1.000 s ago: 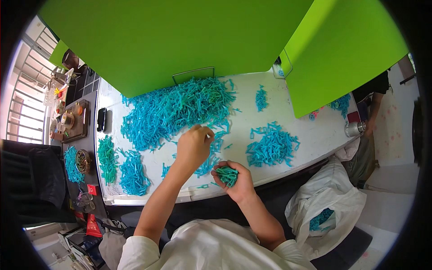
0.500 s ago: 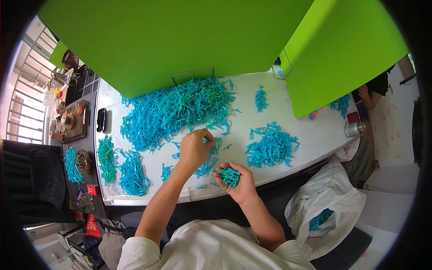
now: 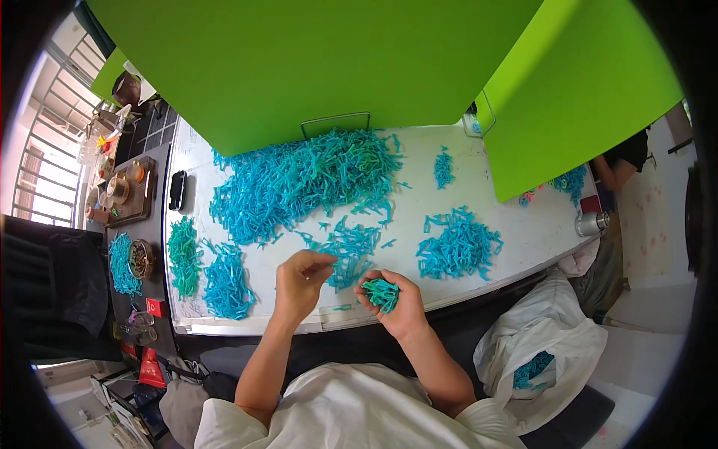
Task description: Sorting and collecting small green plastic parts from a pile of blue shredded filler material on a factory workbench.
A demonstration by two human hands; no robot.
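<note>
My right hand (image 3: 402,307) is cupped around a bunch of small green plastic pieces (image 3: 380,295) near the table's front edge. To its left, my left hand (image 3: 301,288) hovers by the same edge, thumb and forefinger bent toward each other; whatever they pinch, if anything, is too small to make out. Just beyond both hands lies a loose scatter of blue-green pieces (image 3: 351,243). Farther back spreads a large heap of slim blue and green pieces (image 3: 299,183). A medium blue pile (image 3: 458,243) sits right of my right hand.
Tall green panels (image 3: 314,67) stand over the white table (image 3: 404,213). At left are a green pile (image 3: 183,254), a blue pile (image 3: 228,284) and a black case (image 3: 177,190). A white sack (image 3: 516,337) with blue pieces is at lower right. Another person's arm (image 3: 617,172) shows at far right.
My left hand has drawn back from the scatter toward the front edge, to the left. My right hand stays in place with its bunch. The whole view has shifted slightly.
</note>
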